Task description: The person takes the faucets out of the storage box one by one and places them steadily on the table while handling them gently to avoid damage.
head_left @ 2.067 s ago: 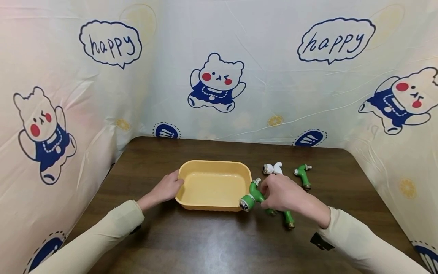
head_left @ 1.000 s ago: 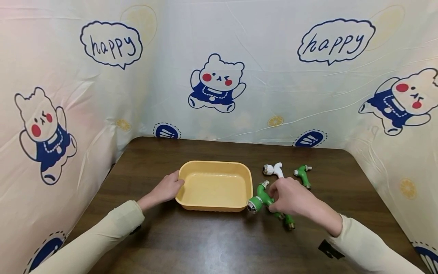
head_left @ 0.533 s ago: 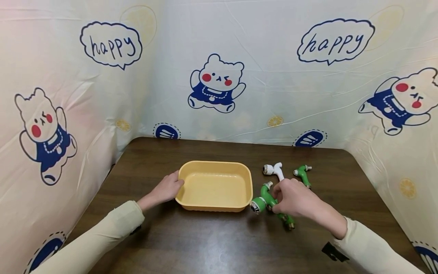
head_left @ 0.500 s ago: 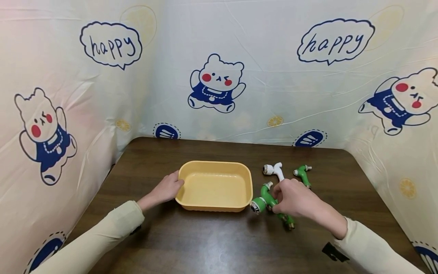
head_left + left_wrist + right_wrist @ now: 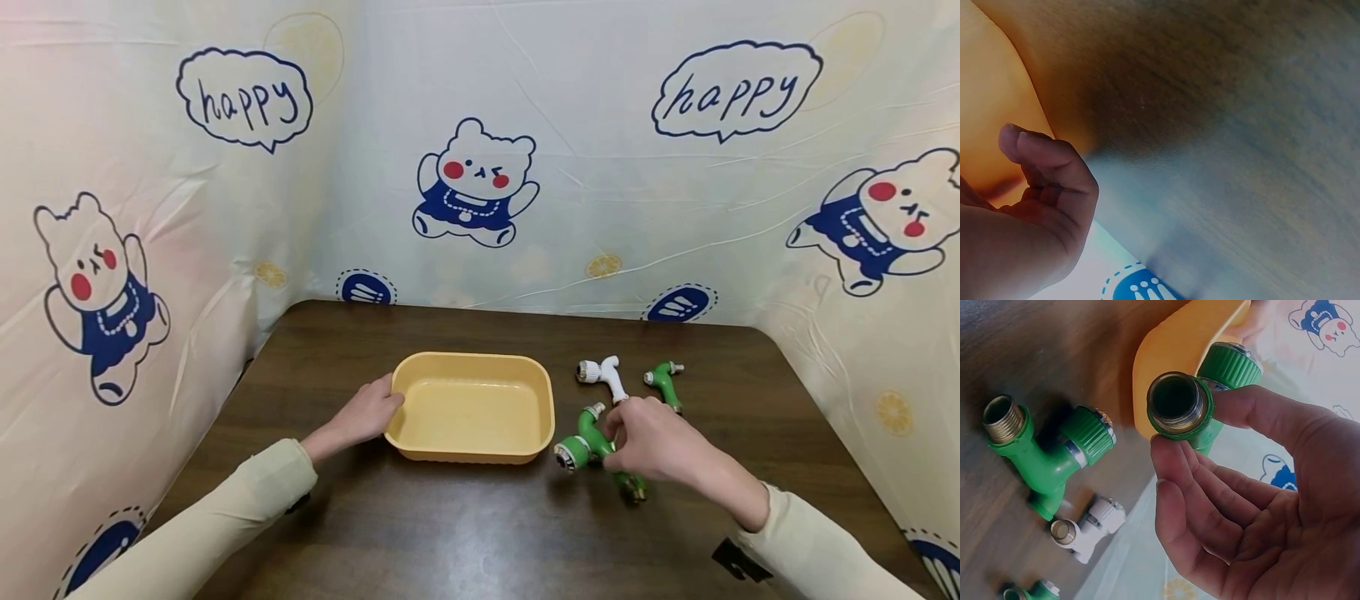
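My right hand (image 5: 656,437) pinches a green faucet (image 5: 588,442) between thumb and fingers, just off the right front corner of a yellow basin (image 5: 468,457). In the right wrist view, the held faucet (image 5: 1207,419) points its threaded brass inlet at the camera, clear of the table. My left hand (image 5: 367,410) grips the basin's left rim, fingers (image 5: 1054,156) curled at its wall. A second green faucet (image 5: 1038,459) lies on the table; the head view shows only its brass end (image 5: 636,487), the rest hidden behind the right hand and held faucet.
A white faucet (image 5: 609,375) lies behind the right hand. A smaller green faucet (image 5: 663,383) is farther right, partly covered by that hand. The brown wooden table (image 5: 465,533) ends at a cartoon-printed cloth (image 5: 480,275) on the back and sides.
The right hand has shifted right and slightly nearer the front edge, carrying the green faucet away from the basin's corner. The left hand and basin stay in place.
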The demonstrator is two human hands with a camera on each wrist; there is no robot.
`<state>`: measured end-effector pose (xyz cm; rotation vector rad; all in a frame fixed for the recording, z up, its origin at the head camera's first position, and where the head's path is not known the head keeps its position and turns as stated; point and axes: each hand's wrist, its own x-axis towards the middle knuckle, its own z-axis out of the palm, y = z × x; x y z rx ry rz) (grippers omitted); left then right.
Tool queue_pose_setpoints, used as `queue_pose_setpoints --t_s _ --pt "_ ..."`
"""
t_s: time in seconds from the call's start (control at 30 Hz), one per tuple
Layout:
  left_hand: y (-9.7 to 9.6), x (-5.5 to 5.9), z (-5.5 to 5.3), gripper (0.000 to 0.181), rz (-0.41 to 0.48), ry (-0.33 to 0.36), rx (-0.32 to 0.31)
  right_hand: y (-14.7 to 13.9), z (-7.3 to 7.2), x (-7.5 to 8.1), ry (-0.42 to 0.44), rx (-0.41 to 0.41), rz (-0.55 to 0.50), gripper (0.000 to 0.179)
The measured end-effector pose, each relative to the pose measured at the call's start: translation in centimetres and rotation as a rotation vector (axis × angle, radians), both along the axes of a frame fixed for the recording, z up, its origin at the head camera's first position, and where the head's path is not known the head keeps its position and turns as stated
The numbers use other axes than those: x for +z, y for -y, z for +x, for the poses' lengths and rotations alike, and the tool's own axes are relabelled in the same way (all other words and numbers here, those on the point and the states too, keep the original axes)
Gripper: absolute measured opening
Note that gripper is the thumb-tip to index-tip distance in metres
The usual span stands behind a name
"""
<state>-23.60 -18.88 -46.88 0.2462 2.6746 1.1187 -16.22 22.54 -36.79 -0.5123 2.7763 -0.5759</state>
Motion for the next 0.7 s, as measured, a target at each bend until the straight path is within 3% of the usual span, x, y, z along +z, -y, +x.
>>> queue_pose_setpoints --t_s 0.37,0.5,0.7 --pt "0.4 -0.2 -0.3 0.043 0.023 -0.015 -0.044 -0.7 0.2 -0.4 0.031 -0.023 -0.025 0.017" --pt "0.1 0.3 -0.1 0.042 0.003 0.005 -0.016 -0.9 0.2 -0.6 0.030 -0.033 -0.024 0.017" --pt "0.0 0.1 -0.1 0.040 -0.024 0.000 0.000 -1.2 0.5 -0.8 0.034 -0.043 -0.023 0.018"
